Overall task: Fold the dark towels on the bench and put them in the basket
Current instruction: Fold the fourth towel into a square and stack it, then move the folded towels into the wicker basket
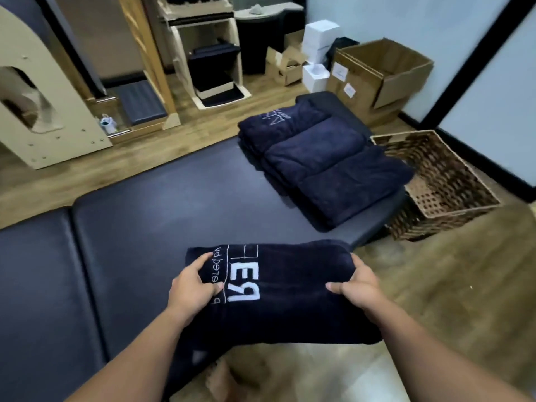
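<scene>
A folded dark towel (290,309) with white lettering is held in front of me, partly over the near edge of the dark padded bench (150,227). My left hand (193,282) grips its left side, thumb on top. My right hand (358,285) grips its right side, fingers curled over the edge. Further back on the bench lies a stack of folded dark towels (322,161), the top ones overlapping in a row. A brown wicker basket (443,184) stands on the floor right of the bench end; its inside looks bare.
Wooden floor runs around the bench. Cardboard boxes (377,74) and white boxes (319,36) stand against the far wall behind the basket. Light wooden equipment frames (43,105) stand at the left and back.
</scene>
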`<state>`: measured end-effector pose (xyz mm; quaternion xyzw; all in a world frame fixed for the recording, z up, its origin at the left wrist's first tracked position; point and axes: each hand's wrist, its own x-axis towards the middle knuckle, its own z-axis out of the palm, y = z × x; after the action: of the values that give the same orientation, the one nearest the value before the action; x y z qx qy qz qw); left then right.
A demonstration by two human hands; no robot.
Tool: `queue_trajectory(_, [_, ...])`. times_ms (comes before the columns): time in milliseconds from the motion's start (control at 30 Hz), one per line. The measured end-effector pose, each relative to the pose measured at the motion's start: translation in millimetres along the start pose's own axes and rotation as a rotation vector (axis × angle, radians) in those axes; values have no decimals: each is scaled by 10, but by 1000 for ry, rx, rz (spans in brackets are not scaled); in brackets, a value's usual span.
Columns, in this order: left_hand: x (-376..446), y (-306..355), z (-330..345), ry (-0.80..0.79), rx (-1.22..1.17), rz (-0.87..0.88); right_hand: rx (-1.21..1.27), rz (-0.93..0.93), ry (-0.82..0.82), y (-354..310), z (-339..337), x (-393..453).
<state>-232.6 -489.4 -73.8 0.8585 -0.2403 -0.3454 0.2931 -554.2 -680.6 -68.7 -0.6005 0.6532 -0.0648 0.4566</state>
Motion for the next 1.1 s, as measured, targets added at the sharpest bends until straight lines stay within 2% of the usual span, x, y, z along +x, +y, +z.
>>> queue_trajectory(167, [-409,618,913,-125,71,108,29,102,106,965,-872,-213])
queue_trajectory(467, [-697,2138,2358,-326,157,371,187,272,350,2008,-2309,-477])
queue_trajectory(767, [-222,3610,3552,-456,200,499,335,342,470,2321,-3311,186])
queue_trajectory(933, [178,4488,4110,-501,283,555,352,402,516,2198,-3807,659])
queue_trajectory(1100, [602,5354,4508,-460,398,619,374,434,543,1991,-4167,1247])
